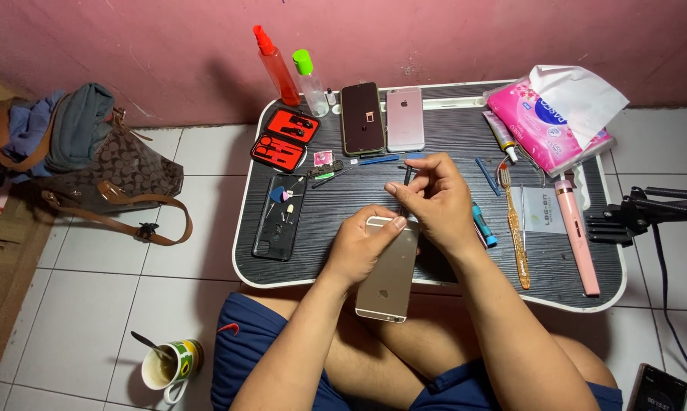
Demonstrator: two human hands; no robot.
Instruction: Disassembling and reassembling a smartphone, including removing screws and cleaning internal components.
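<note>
My left hand [356, 247] grips a gold smartphone [390, 279], back side up, over the near edge of a small black lap table [435, 144]. My right hand [433, 199] pinches a thin dark tool [407, 177] upright, its lower end at the phone's top edge. Both hands are close together above the table's front middle.
On the table: a dark phone [362, 118], a pink-gold phone [405, 118], an open red tool kit [285, 138], a clear phone case with small parts [278, 217], spray bottles [276, 66], a tissue pack [547, 122], a toothbrush [515, 224] and a pink tool [577, 236]. A brown handbag [104, 179] and a mug [168, 365] sit on the floor at left.
</note>
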